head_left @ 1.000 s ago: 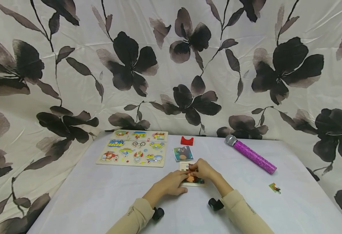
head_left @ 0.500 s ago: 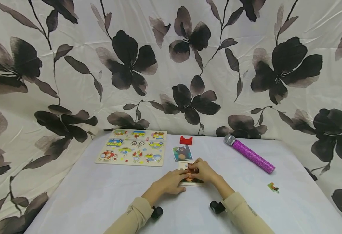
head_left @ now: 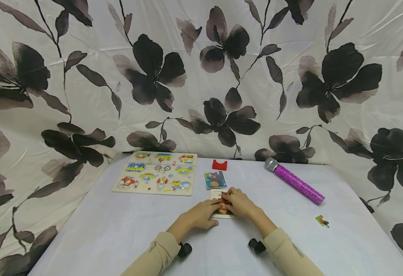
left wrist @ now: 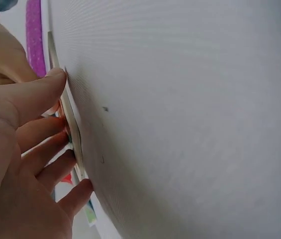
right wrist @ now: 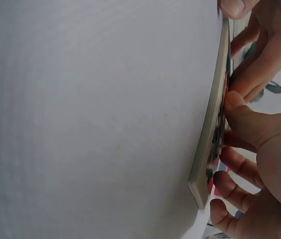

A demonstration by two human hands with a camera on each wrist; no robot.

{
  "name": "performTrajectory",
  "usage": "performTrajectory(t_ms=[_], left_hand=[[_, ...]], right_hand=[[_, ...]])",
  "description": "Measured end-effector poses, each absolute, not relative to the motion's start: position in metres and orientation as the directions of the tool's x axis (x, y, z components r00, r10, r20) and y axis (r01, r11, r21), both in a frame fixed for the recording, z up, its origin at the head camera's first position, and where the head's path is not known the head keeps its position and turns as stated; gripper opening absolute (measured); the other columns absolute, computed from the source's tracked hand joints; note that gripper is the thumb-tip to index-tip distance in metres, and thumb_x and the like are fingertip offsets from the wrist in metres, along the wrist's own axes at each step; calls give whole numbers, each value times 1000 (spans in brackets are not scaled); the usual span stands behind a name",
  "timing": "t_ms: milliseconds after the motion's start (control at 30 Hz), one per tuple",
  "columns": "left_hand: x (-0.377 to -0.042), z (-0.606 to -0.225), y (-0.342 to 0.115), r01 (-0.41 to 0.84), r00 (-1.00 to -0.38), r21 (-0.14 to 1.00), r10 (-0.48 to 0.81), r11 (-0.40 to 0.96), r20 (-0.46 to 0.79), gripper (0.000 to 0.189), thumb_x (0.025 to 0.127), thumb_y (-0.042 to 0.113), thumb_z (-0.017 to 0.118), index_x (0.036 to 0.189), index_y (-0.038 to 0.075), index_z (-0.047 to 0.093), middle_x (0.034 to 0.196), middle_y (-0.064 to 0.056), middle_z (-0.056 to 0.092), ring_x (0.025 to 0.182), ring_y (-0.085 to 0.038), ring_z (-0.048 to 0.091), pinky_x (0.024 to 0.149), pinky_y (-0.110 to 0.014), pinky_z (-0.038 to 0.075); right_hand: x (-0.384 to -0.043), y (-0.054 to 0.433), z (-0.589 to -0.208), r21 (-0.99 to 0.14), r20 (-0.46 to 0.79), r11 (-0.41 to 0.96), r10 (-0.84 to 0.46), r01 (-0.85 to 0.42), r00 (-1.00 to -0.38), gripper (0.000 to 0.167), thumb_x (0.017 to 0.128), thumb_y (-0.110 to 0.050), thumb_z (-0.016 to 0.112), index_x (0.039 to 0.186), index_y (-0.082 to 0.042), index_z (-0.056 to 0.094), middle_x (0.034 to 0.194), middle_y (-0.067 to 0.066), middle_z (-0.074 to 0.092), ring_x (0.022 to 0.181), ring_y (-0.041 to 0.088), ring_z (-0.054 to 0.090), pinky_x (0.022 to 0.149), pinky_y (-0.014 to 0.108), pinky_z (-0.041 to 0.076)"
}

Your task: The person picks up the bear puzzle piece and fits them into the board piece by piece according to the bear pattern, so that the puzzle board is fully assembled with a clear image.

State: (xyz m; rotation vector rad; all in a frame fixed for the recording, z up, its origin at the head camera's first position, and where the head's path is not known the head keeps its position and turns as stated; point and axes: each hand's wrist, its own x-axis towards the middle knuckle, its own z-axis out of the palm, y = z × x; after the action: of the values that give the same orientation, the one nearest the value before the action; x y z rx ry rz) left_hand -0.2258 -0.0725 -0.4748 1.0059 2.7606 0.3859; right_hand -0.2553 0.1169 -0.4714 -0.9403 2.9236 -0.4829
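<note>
In the head view a small wooden jigsaw puzzle (head_left: pixel 217 194) with a brown and orange picture lies flat near the table's middle. My left hand (head_left: pixel 200 215) rests on its left side with fairly straight, spread fingers; in the left wrist view the thumb (left wrist: pixel 50 92) lies at the board's near edge. My right hand (head_left: pixel 241 204) covers the right side. Its bent fingers and its thumb (right wrist: pixel 237 102) touch the picture, spaced apart. Whether a piece is pinched between them is hidden. The board's pale edge (right wrist: pixel 210 117) shows in the right wrist view.
A picture card (head_left: pixel 215 179) and a red piece (head_left: pixel 219 165) lie behind the puzzle. A vehicle peg board (head_left: pixel 154 174) lies left. To the right are a purple microphone (head_left: pixel 298 184) and a loose jigsaw piece (head_left: pixel 322 221). A floral cloth (head_left: pixel 201 84) hangs behind the table.
My right hand has shifted slightly and now hides more of the puzzle's right side. The left hand stays in nearly the same place. The view has shifted a little.
</note>
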Motion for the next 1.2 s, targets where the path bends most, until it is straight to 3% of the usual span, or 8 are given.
performTrajectory(t_ms=[233, 400, 600, 867, 1200], left_hand=[[-225, -473, -72, 594, -759, 328, 647, 734, -74, 62, 87, 29, 67, 139, 2, 44, 146, -11, 39, 133, -27, 39, 107, -39, 34], [-225, -473, -72, 571, -769, 350, 633, 742, -88, 64, 87, 29, 68, 138, 0, 42, 145, -12, 40, 133, -26, 38, 109, -36, 33], [-224, -471, -71, 569, -770, 346, 631, 747, -97, 56, 87, 30, 67, 132, 3, 50, 145, -11, 41, 133, -25, 38, 108, -35, 33], [-224, -470, -71, 552, -782, 341, 614, 761, -105, 53, 86, 32, 68, 130, 5, 54, 145, -9, 41, 133, -25, 39, 108, -37, 34], [-224, -471, -71, 553, -779, 348, 618, 757, -106, 54, 86, 32, 68, 130, 5, 54, 144, -9, 42, 133, -25, 39, 107, -36, 35]], right_hand=[[-250, 111, -474, -227, 71, 789, -571, -570, -818, 34, 92, -21, 60, 118, 1, 61, 105, 13, 51, 96, 30, 50, 73, 44, 47], [-251, 111, -476, -286, 62, 790, -550, -542, -833, 37, 92, -19, 60, 122, 3, 59, 111, 15, 50, 99, 32, 48, 77, 47, 46], [-255, 115, -479, -375, 92, 753, -550, -541, -830, 38, 89, -15, 65, 121, 5, 61, 113, 15, 52, 97, 31, 48, 78, 49, 46], [-249, 116, -474, -347, 66, 767, -554, -539, -830, 38, 91, -16, 62, 123, 4, 59, 121, 13, 53, 106, 34, 48, 77, 48, 44], [-251, 116, -475, -335, 68, 784, -533, -523, -843, 34, 89, -16, 65, 118, 0, 64, 118, 12, 53, 104, 35, 49, 76, 50, 45]])
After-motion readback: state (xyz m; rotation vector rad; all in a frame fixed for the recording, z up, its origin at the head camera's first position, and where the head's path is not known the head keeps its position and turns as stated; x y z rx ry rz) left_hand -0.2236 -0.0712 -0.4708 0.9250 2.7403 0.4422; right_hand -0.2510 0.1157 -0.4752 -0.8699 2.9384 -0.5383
